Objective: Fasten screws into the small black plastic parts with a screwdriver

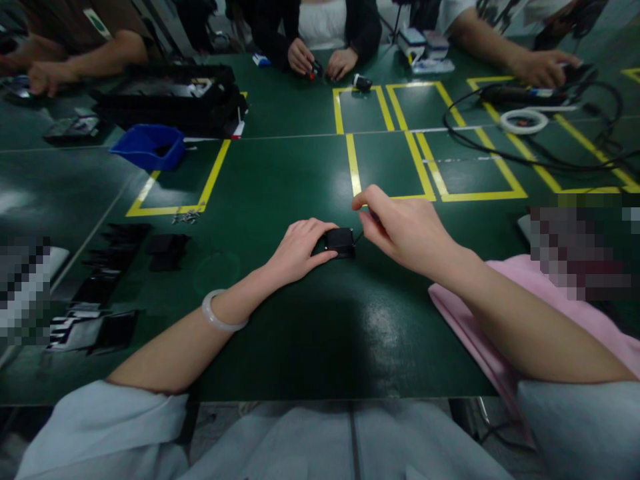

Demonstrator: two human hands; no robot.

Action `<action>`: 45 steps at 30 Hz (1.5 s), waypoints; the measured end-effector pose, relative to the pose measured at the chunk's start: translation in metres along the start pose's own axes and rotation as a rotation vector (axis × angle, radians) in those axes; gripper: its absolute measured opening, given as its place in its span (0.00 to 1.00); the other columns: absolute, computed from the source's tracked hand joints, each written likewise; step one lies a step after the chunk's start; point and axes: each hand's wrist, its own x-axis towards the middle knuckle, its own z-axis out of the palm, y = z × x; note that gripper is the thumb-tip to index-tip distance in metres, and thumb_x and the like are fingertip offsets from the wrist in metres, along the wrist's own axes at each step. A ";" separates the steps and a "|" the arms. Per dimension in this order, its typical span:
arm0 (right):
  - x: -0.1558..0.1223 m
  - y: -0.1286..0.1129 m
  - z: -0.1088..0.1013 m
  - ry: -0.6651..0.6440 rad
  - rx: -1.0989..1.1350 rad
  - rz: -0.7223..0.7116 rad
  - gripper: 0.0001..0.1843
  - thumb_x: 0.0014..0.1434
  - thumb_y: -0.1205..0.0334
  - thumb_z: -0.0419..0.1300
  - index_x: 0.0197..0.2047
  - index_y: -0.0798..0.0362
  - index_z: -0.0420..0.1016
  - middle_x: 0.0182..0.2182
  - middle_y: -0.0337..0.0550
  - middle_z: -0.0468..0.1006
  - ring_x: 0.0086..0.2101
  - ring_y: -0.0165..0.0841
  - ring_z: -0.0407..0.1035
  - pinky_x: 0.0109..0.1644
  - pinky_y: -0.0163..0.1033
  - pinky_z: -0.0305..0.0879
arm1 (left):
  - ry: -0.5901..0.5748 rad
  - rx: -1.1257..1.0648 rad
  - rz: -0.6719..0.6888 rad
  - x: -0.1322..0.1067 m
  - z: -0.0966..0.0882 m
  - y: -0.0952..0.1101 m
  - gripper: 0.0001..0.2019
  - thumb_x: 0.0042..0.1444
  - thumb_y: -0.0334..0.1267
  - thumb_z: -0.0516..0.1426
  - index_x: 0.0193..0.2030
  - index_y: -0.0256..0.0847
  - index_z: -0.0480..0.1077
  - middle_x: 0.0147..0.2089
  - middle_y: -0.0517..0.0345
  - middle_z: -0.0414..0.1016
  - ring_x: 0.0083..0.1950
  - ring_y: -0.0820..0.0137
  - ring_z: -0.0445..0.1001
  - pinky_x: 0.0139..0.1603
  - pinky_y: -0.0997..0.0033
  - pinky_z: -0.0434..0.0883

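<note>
Two bare hands meet over a small black part [341, 241] near the middle of the green table [280, 180]. Left hand [297, 250] is closed on the part's left side, fingertips touching it. Right hand [400, 227] is pinched shut, thumb to forefinger, just right of the part, on something too small to tell. Far left sits a blue bin [147, 147]; black pieces [120, 260] lie near left
</note>
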 end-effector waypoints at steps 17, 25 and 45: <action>0.000 -0.001 -0.004 -0.050 -0.056 0.020 0.15 0.71 0.57 0.46 0.47 0.54 0.71 0.27 0.41 0.78 0.27 0.34 0.70 0.31 0.37 0.47 | 0.011 0.012 0.020 0.000 0.002 -0.002 0.22 0.66 0.49 0.56 0.62 0.41 0.65 0.55 0.48 0.73 0.57 0.56 0.69 0.61 0.55 0.62; 0.001 -0.001 -0.005 -0.054 -0.038 0.020 0.15 0.70 0.61 0.45 0.50 0.54 0.69 0.27 0.40 0.78 0.26 0.33 0.69 0.31 0.36 0.48 | 0.008 0.015 0.016 0.000 0.001 -0.002 0.21 0.67 0.49 0.56 0.62 0.41 0.65 0.55 0.49 0.73 0.57 0.56 0.69 0.61 0.55 0.61; 0.000 0.000 -0.005 -0.082 -0.063 0.035 0.16 0.71 0.59 0.45 0.50 0.54 0.71 0.27 0.41 0.78 0.27 0.33 0.69 0.32 0.37 0.49 | 0.009 0.028 0.023 0.000 0.002 -0.003 0.22 0.67 0.49 0.55 0.63 0.41 0.65 0.55 0.49 0.73 0.57 0.57 0.70 0.61 0.55 0.61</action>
